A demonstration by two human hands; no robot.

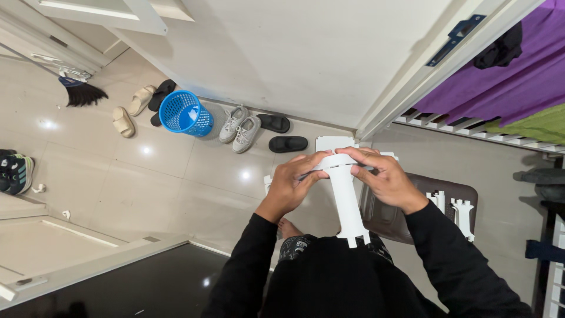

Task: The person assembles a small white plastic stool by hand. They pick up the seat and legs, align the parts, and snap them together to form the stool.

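Observation:
Both hands hold a white plastic part [345,203], a long flat leg with notched ends and a wider top piece. My left hand [293,182] grips the left end of the top piece, thumb pressed on it. My right hand [384,175] grips the right end from the other side. The leg points down towards my body. Black sleeves cover both arms. Another white panel [333,143] lies on the floor just beyond the hands.
A brown stool [453,197] at right carries two more white legs [464,213]. Along the wall stand a blue mesh basket [185,113], grey sneakers [240,126], black slides [287,143], beige slippers [130,111] and a broom [81,91]. Purple cloth [500,76] hangs on a rack.

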